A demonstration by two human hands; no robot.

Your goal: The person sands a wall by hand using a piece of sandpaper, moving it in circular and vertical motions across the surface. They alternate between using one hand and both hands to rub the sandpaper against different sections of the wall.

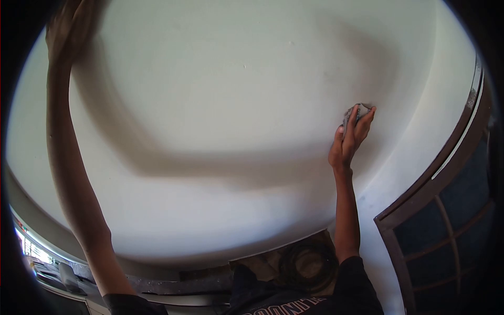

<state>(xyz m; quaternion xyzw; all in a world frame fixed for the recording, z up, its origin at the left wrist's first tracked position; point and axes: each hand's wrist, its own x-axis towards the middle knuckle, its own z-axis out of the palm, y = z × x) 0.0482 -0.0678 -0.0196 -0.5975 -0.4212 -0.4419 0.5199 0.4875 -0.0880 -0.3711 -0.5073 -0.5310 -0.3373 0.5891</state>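
A broad, pale white wall fills most of the head view. At the right, my right hand is closed around a crumpled grey cloth-like piece with dark marks on it, and presses it to the wall. Whether this piece is fabric or a folded sheet, I cannot make out. My left hand is raised high at the upper left, against or close to the wall. Its fingers look stretched out, though the dark view edge cuts off their tips. I see nothing held in it.
A brown-framed door or window with dark panes stands at the lower right. Below the wall, a coiled dark hose or cable lies on a brown surface. Objects sit by a bright opening at lower left. Small specks dot the wall.
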